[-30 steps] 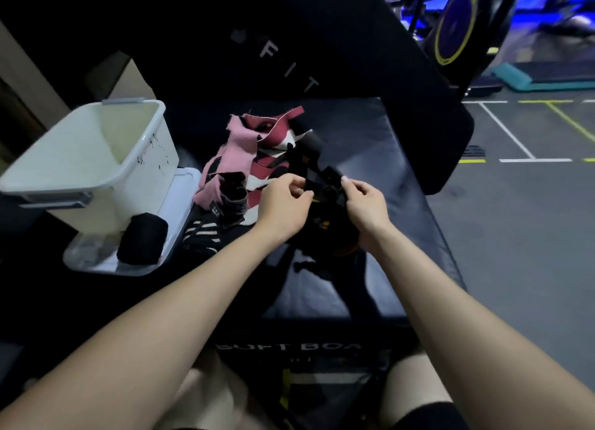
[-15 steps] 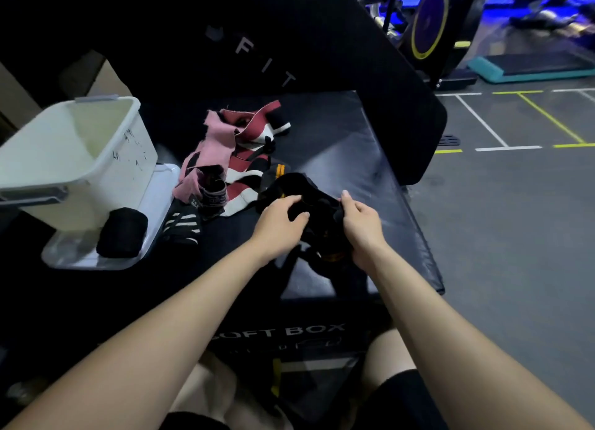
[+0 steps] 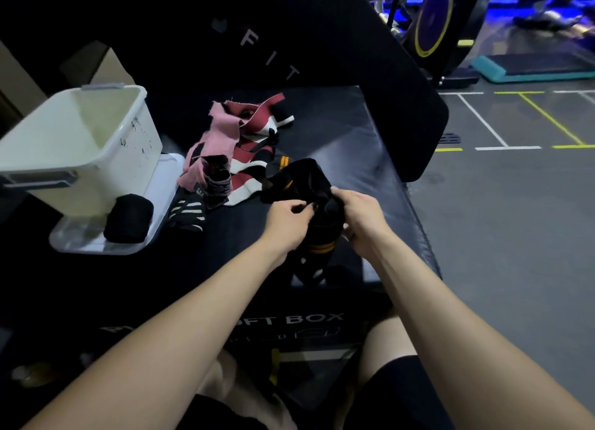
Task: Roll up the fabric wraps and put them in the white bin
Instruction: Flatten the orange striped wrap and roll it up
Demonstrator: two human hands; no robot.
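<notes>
Above the near edge of the black soft box [image 3: 354, 146], the left hand [image 3: 286, 218] and right hand [image 3: 362, 217] both grip a black wrap with orange stripes [image 3: 310, 185], fingers curled into its folds; its dark lower end hangs toward the box front and is hard to trace. The pink and maroon wraps [image 3: 238, 149] lie heaped beyond, partly overlapping. The white bin [image 3: 80, 146], cut off at the left edge, stands on its lid [image 3: 161, 185] beside a rolled black wrap [image 3: 128, 217].

Dim gym: grey line-marked floor [image 3: 515, 220], black padded box [image 3: 338, 133], blue-lit machines [image 3: 434, 27].
</notes>
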